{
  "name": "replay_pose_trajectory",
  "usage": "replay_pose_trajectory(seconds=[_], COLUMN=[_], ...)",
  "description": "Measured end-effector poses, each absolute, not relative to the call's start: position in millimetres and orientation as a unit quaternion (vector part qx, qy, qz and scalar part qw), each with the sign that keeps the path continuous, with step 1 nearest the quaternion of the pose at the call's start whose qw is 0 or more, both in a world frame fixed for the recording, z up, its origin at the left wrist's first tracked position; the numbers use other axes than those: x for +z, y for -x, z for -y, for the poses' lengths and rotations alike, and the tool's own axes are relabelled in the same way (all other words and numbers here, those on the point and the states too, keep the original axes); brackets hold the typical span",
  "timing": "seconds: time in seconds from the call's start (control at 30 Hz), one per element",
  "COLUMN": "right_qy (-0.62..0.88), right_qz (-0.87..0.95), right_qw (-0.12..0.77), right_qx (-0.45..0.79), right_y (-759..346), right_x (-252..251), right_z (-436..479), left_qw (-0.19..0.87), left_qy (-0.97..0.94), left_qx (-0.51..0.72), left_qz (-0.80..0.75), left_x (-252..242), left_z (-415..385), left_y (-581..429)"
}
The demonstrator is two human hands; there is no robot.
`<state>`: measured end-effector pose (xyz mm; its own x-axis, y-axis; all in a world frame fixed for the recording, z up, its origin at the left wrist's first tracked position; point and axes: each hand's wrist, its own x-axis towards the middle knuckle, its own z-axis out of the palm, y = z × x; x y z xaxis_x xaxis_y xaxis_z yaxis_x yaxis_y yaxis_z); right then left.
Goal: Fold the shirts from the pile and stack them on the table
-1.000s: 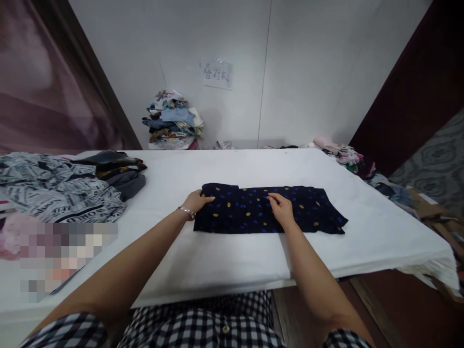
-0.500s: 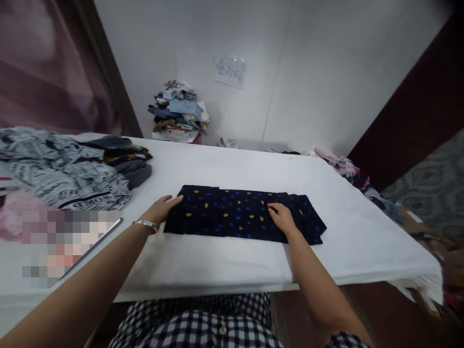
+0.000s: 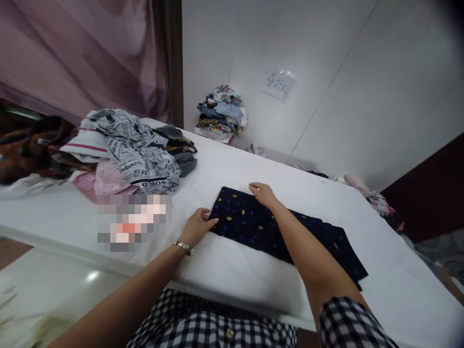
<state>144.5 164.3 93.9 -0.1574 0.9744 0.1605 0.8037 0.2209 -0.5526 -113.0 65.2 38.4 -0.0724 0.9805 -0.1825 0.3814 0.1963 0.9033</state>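
A dark navy garment with blue and yellow spots lies folded into a long strip on the white table. My left hand, a bracelet on its wrist, lies at the strip's near left corner with fingers closed on the edge. My right hand reaches across to the far left corner and pinches the cloth there. My right forearm crosses over the middle of the garment and hides part of it.
A heap of clothes, topped by a black-and-white printed piece, sits at the table's left. A stack of folded clothes stands against the back wall under a paper note. More garments lie at the far right edge.
The view has swung left. My right hand moved from the strip's middle to its far left corner. My left hand shifted to the near left corner and closed on the edge.
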Motion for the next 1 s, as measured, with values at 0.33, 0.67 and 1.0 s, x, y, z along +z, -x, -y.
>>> replay_pose_trajectory(seconds=[0.33,0.67,1.0], right_qy=[0.634,0.616,0.604], right_qz=[0.742,0.757,0.775], right_qw=[0.141,0.161,0.110], right_qx=[0.167,0.147,0.147], right_y=[-71,-74,-58], right_x=[58,61,55], right_z=[-223,-199,-84], left_qw=[0.474,0.446,0.443], left_qy=[-0.537,-0.576,-0.582], left_qx=[0.407,0.390,0.336], left_qz=[-0.566,-0.564,-0.593], left_x=[16,19,24], left_z=[-67,-61,-67], left_y=[113,117,118])
